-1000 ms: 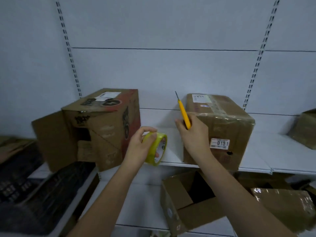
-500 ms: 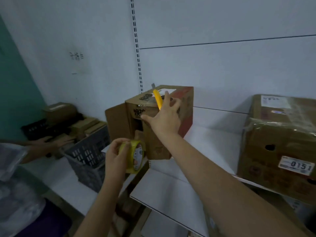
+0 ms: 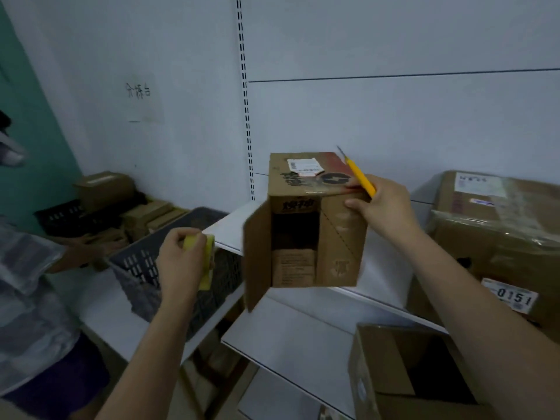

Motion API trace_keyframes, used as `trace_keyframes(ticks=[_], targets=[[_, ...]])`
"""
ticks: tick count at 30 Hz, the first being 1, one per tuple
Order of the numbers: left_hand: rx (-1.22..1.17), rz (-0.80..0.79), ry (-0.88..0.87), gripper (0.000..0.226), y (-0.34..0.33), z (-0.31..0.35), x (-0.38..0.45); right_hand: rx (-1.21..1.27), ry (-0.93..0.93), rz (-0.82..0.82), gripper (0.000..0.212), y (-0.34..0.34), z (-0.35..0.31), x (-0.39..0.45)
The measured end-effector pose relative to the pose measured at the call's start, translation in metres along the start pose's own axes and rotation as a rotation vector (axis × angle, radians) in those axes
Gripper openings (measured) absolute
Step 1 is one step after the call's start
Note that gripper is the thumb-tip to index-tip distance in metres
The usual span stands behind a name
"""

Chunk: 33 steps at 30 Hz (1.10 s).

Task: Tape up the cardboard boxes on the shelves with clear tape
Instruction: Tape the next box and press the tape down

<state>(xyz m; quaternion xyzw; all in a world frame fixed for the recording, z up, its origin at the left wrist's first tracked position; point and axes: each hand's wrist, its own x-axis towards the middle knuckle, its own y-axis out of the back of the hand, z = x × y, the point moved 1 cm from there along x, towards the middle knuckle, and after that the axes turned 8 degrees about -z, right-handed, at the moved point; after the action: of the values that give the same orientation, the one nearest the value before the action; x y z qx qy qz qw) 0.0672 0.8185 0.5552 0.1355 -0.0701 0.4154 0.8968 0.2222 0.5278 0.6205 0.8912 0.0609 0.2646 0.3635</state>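
The open cardboard box point(image 3: 306, 225) stands upright at the shelf point(image 3: 303, 328) edge, its side flaps swung apart and the gap facing outward; the right hand point(image 3: 385, 204) curls round its upper right corner while also pinching a yellow knife point(image 3: 360, 177); the left hand point(image 3: 181, 262), wrapped round the tape roll point(image 3: 207, 262), sits lower and left of the box, nearer the loose left flap, so tape would likely travel rightward across the opening
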Motion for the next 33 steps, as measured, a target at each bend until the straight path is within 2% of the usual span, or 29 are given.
trace_keyframes(ticks=[5, 7, 10, 12, 14, 19, 22, 24, 26, 27, 30, 31, 33], targets=[[0.105, -0.337, -0.049, 0.004, -0.028, 0.031, -0.025, 0.138, -0.057, 0.046, 0.025, 0.014, 0.014, -0.004], [0.121, -0.396, -0.052, 0.009, -0.051, 0.039, -0.046, 0.124, -0.046, 0.096, 0.024, 0.002, 0.011, -0.005], [0.106, -0.344, -0.129, 0.026, -0.079, 0.04, -0.067, 0.179, -0.041, 0.102, 0.025, -0.013, 0.005, -0.01], [0.117, -0.289, -0.218, 0.025, -0.093, 0.042, -0.077, 0.299, -0.033, 0.049, 0.028, -0.019, 0.005, -0.012], [0.131, -0.301, -0.282, 0.023, -0.107, 0.042, -0.084, 0.362, -0.005, -0.024, 0.037, -0.02, 0.009, -0.014], [0.085, -0.291, -0.212, 0.024, -0.124, 0.03, -0.067, 0.439, 0.072, -0.2, 0.037, -0.019, 0.002, -0.03], [0.058, -0.317, -0.203, 0.021, -0.119, 0.023, -0.051, 0.475, 0.095, -0.157, 0.027, -0.022, -0.001, -0.035], [0.027, -0.359, -0.179, 0.026, -0.114, 0.018, -0.044, 0.495, 0.095, -0.054, 0.017, -0.025, -0.004, -0.035], [-0.014, -0.393, -0.152, 0.032, -0.108, 0.016, -0.041, 0.538, 0.047, -0.035, 0.008, -0.03, -0.014, -0.037], [-0.024, -0.401, -0.151, 0.032, -0.107, 0.015, -0.041, 0.531, 0.017, -0.081, 0.007, -0.033, -0.021, -0.038], [-0.024, -0.411, -0.187, 0.023, -0.102, 0.016, -0.045, 0.503, -0.081, -0.317, 0.038, -0.05, -0.039, -0.04], [-0.026, -0.422, -0.203, 0.02, -0.101, 0.015, -0.045, 0.517, -0.101, -0.358, 0.041, -0.057, -0.042, -0.04], [-0.057, -0.483, -0.198, 0.013, -0.098, 0.015, -0.046, 0.53, -0.112, -0.355, 0.027, -0.067, -0.047, -0.035]])
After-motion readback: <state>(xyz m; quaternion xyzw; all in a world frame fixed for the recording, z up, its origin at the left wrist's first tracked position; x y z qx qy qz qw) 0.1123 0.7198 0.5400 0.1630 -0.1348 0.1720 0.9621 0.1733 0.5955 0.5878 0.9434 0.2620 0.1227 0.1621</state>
